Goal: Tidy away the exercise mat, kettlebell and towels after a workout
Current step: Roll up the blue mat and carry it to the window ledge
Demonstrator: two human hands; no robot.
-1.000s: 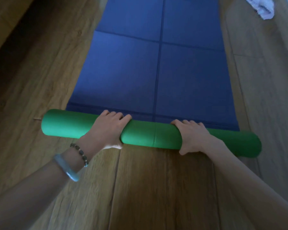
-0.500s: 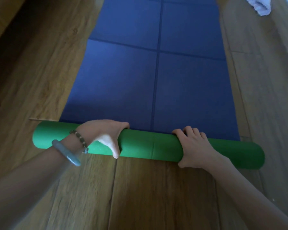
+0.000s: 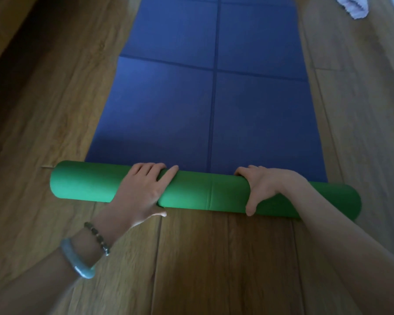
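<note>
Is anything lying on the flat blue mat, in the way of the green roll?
Nothing visible. The mat ahead of the roll is bare as far as the picture shows; the towel lies on the floor right of it.

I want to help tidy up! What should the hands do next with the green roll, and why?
Probably push the green roll forward over the blue mat. The left hand and right hand both wrap over it, and much of the mat lies flat ahead, not yet rolled up.
</note>
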